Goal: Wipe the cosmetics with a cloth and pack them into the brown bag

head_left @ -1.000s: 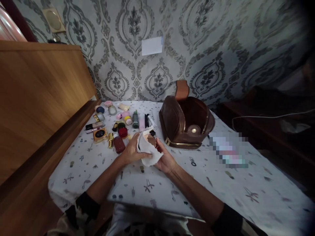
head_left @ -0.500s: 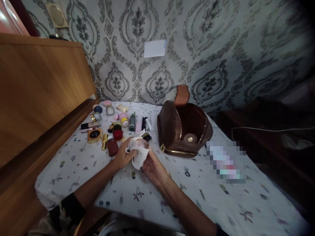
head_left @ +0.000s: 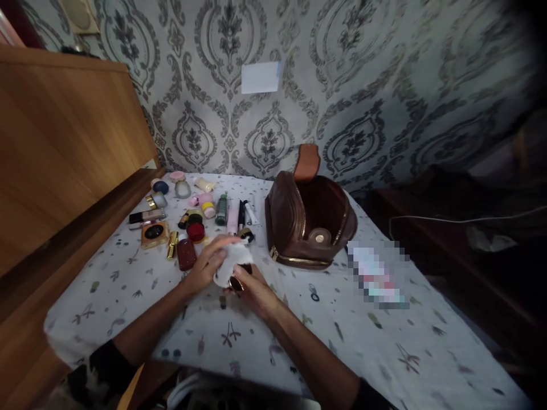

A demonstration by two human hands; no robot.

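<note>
both my hands are occupied, left of the brown bag (head_left: 284,210) and slightly nearer to me than it. my left hand (head_left: 204,267) grasps a white cloth (head_left: 224,273), fingers spread along its far edge. my right hand (head_left: 258,289) grips a glossy gold-toned item (head_left: 236,284), thumb laid over it; the cloth lies against this item, whose exact kind i cannot tell.

farther left of the bag than the cloth i record a dark red bottle (head_left: 186,254), a red jar (head_left: 196,232) touching or just beside it, a gold tube (head_left: 172,246) and a square gold compact (head_left: 154,234). between that jar and the bag stand or lie a green bottle (head_left: 221,209), a pink tube (head_left: 233,218) and a white tube (head_left: 251,213). the bag itself gapes open, its orange-brown strap (head_left: 307,162) raised behind. right of the bag, one item (head_left: 376,279) is pixelated beyond identification.
</note>
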